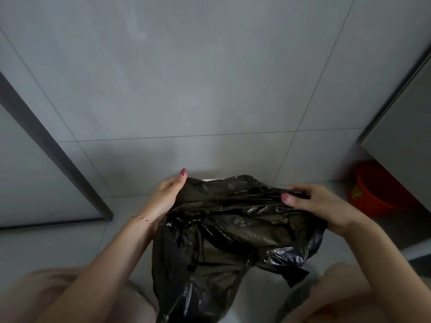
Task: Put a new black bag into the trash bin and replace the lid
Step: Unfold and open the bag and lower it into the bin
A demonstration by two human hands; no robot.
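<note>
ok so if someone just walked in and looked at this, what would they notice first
The crumpled black bag fills the lower middle, stretched between the left hand at its left edge and the right hand pinching its right edge. A sliver of white peeks out just behind the bag's top edge; what it belongs to cannot be told. At the far right, an orange-red bucket sits on the grey tiled floor.

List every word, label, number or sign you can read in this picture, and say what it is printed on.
No text can be read in this view.
Red bucket: a yellowish mark on its side, too blurred to read.
Black bag, held by the left hand and right hand: no print visible.
Grey tiled wall: no signs or labels.
</note>
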